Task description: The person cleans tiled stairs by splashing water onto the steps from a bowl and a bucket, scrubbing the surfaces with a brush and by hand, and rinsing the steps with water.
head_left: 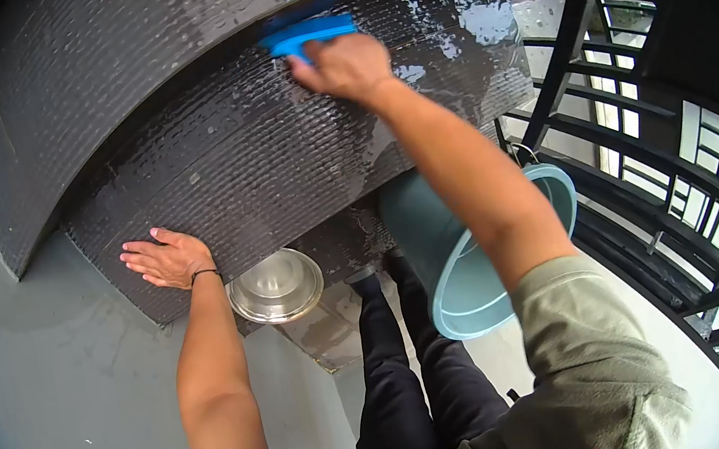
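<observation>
My right hand is closed around a blue scrub brush, with its head against the far part of the wet dark step, near the base of the step above. The brush is partly covered by my fingers and a little blurred. My left hand lies flat near the left end of the same step, fingers stretched out, holding nothing. A dark band circles that wrist. Just right of the left wrist, lower down, is a round metal basin.
A large grey-blue bucket stands below the step, partly behind my right arm. Black metal railing runs along the right side. A grey wall bounds the left. The upper step has puddles of water.
</observation>
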Demonstrator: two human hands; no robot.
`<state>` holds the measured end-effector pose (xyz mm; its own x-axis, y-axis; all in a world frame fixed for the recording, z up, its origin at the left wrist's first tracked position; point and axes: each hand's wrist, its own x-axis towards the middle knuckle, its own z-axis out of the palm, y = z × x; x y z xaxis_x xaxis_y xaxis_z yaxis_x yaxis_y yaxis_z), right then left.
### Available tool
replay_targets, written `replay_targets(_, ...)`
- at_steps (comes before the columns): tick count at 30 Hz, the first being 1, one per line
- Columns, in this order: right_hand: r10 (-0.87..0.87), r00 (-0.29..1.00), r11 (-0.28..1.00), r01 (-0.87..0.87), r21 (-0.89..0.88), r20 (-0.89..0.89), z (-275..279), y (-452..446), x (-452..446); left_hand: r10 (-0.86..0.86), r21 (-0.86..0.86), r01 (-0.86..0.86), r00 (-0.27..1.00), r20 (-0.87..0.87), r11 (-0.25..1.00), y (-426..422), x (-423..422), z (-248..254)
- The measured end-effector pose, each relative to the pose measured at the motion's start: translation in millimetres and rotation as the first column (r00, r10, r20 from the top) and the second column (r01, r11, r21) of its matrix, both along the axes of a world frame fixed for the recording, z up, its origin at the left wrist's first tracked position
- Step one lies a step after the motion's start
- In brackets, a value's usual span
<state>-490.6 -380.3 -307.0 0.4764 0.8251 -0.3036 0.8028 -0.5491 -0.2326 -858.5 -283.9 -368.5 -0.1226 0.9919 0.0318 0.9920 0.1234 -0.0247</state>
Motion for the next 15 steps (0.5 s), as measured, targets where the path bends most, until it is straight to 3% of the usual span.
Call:
replay_targets(2, -0.237, 0.966, 0.962, 0.249, -0.112, 0.105, 1, -55, 71, 0.016, -0.018, -0.015, 1.0, 0.018, 1.0, -1, 5, 6)
replay_targets(4, -0.631, 0.758, 0.765, 0.644, -0.032, 0.162, -1, -109, 129, 0.017, -0.01, -0.017, 0.999, 0.029, 1.0, 0, 4, 5)
replay_targets(6, -0.738, 0.618, 0.657, 0.75, 0.078, 0.272, -2, -149, 164, 0.012, -0.002, -0.012, 1.0, 0.01, 1.0, 1, 0, 0)
replay_targets(8, -0.812, 0.539, 0.569, 0.816, 0.098, 0.223, -10, -150, 160, 0.006, 0.016, -0.006, 1.0, 0.003, 1.0, 2, -3, -3)
replay_targets(12, -0.566, 0.825, 0.822, 0.565, -0.075, 0.008, 30, -111, 76, -0.003, 0.056, 0.009, 0.994, -0.11, 0.998, 4, -10, -13)
replay_targets(13, -0.457, 0.888, 0.886, 0.449, -0.111, -0.054, 34, -110, 62, -0.073, 0.116, 0.088, 0.989, -0.129, 0.989, 0, -6, -8)
replay_targets(14, -0.34, 0.933, 0.936, 0.323, -0.138, -0.121, 36, -115, 60, -0.077, 0.138, 0.1, 0.984, -0.158, 0.985, -7, 2, -1)
replay_targets(15, -0.349, 0.933, 0.931, 0.333, -0.151, -0.094, 37, -123, 74, -0.083, 0.161, 0.114, 0.978, -0.19, 0.98, -12, 11, 6)
